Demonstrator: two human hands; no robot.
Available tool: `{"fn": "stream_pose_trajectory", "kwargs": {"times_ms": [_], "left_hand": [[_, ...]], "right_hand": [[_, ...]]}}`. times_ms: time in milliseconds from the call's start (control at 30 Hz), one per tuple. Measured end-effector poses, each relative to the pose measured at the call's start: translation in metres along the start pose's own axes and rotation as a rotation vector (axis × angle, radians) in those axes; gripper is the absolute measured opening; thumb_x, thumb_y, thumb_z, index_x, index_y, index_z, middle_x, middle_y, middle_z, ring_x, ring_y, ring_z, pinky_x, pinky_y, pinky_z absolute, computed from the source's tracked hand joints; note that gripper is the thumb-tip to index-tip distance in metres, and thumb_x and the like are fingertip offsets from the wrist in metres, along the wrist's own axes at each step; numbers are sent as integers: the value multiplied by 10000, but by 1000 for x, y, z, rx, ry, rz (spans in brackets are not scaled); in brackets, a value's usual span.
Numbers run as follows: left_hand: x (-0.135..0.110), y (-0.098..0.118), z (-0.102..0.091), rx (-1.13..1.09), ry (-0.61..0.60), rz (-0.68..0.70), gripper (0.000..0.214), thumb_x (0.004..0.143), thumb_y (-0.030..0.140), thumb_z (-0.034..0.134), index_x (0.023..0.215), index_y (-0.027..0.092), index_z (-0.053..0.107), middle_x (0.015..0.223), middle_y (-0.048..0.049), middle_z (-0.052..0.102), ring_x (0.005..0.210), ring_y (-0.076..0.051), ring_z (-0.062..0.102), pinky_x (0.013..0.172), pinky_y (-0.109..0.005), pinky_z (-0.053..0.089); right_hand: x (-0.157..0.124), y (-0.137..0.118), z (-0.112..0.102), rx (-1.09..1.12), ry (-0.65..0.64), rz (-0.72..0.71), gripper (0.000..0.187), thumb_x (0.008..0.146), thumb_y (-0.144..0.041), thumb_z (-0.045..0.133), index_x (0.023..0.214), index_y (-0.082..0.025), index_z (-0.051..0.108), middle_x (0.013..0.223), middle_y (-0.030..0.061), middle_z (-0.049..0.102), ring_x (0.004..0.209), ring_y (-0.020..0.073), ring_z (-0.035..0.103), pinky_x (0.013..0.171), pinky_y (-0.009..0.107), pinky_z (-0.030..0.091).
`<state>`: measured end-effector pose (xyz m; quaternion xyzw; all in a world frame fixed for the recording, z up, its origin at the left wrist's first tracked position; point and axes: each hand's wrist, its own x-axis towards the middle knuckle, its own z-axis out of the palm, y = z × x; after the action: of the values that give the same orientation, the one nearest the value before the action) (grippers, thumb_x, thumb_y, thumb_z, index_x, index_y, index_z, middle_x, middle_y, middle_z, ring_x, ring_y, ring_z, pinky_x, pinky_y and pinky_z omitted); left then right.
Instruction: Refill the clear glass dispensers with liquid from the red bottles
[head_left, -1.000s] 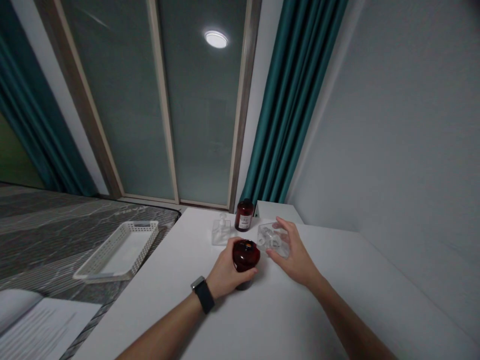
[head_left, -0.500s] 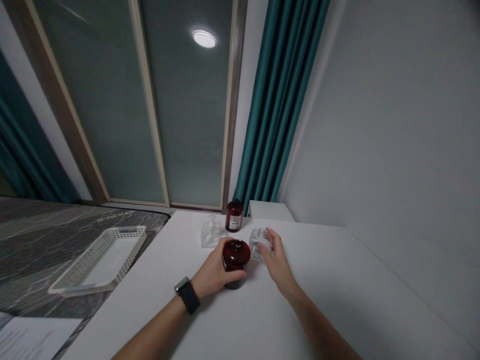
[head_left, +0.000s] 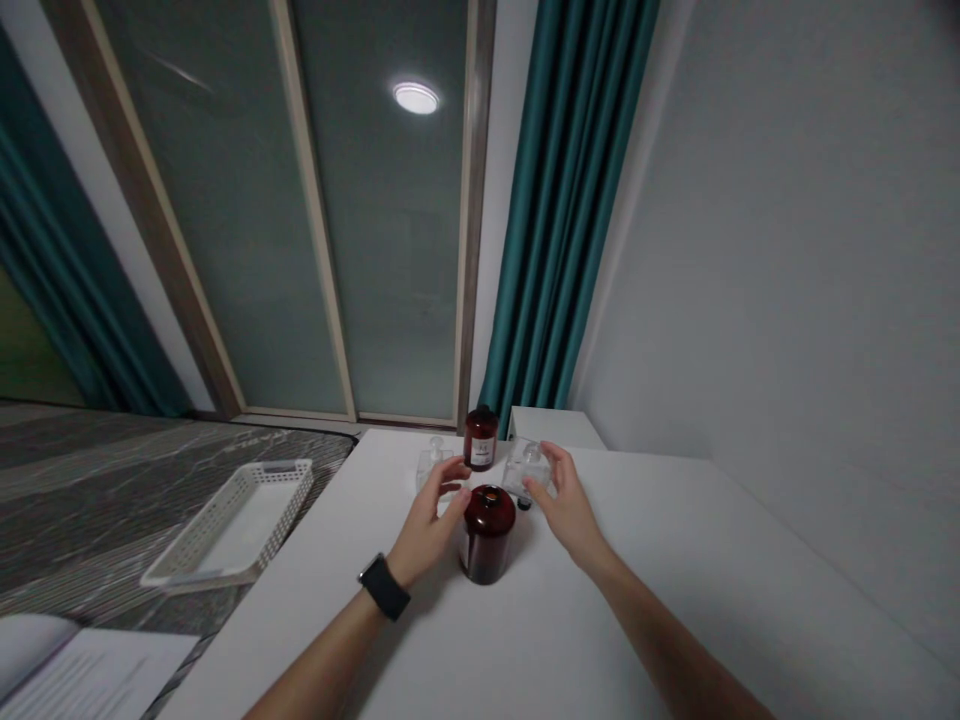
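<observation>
A large dark red-brown bottle (head_left: 487, 545) stands upright on the white table (head_left: 420, 660), its short neck on top. My left hand (head_left: 426, 525) is open at its left side, thumb close to the bottle's shoulder; whether it touches cannot be made out. My right hand (head_left: 566, 505) grips a clear square glass bottle (head_left: 523, 466) by its right side, tilted and raised off the table. Below that bottle lies a small black cap-like piece (head_left: 524, 504). Behind my left fingers stands another clear glass bottle (head_left: 429, 466), partly hidden. A smaller red-brown bottle (head_left: 481, 440) with a white label stands at the back.
A white perforated basket (head_left: 229, 525) lies left of the table on a dark patterned surface (head_left: 97, 500). An open book (head_left: 105, 665) is at the lower left. A white box-like piece (head_left: 559, 427) stands beyond the table's far edge, beside a teal curtain (head_left: 562, 220) and a wall.
My left hand has let go of the large red-brown bottle and opened to its left. My right hand has lifted and tilted the clear glass bottle, and the small black piece now shows below it.
</observation>
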<state>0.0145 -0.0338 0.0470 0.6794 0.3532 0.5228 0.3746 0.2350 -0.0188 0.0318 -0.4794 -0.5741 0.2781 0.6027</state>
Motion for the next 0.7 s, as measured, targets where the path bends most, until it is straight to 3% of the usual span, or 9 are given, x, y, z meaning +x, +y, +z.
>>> {"fn": "stream_pose_trajectory", "kwargs": {"times_ms": [67, 200, 367, 533, 700], "left_hand": [[10, 7, -4, 39, 17, 10, 388, 924, 400, 551, 1246, 187, 510, 1199, -128, 619, 1126, -266, 594, 1006, -463, 455], [35, 28, -13, 110, -58, 1, 345, 916, 395, 570, 1190, 185, 567, 1220, -114, 638, 1158, -265, 584, 1057, -456, 423], [63, 51, -22, 0, -126, -161, 435, 974, 473, 458, 1310, 206, 528, 1374, -94, 577, 1272, -268, 513, 1060, -423, 415], [71, 49, -18, -173, -120, -217, 458, 927, 450, 557, 1298, 181, 546, 1314, -111, 608, 1148, -270, 577, 897, -372, 493], [66, 38, -13, -252, -50, -186, 513, 884, 455, 632, 1302, 176, 530, 1237, -109, 638, 1099, -253, 594, 894, -361, 491]], "right_hand": [[11, -14, 1, 10, -71, -43, 563, 777, -334, 697, 1282, -243, 467, 1389, 107, 516, 1352, 259, 458, 1169, 483, 312], [33, -41, 6, -20, -211, -191, 562, 766, -288, 742, 1272, -275, 496, 1380, 77, 506, 1347, 251, 471, 1169, 461, 330], [49, -66, 16, -100, -303, -357, 577, 774, -265, 758, 1293, -297, 506, 1408, 75, 487, 1358, 259, 462, 1179, 475, 321], [46, -74, 24, -118, -304, -384, 568, 793, -245, 728, 1310, -305, 498, 1433, 73, 473, 1376, 257, 439, 1182, 479, 316], [33, -67, 24, -104, -244, -371, 617, 847, -284, 660, 1409, -293, 406, 1496, 93, 400, 1403, 264, 383, 1170, 501, 326]]}}
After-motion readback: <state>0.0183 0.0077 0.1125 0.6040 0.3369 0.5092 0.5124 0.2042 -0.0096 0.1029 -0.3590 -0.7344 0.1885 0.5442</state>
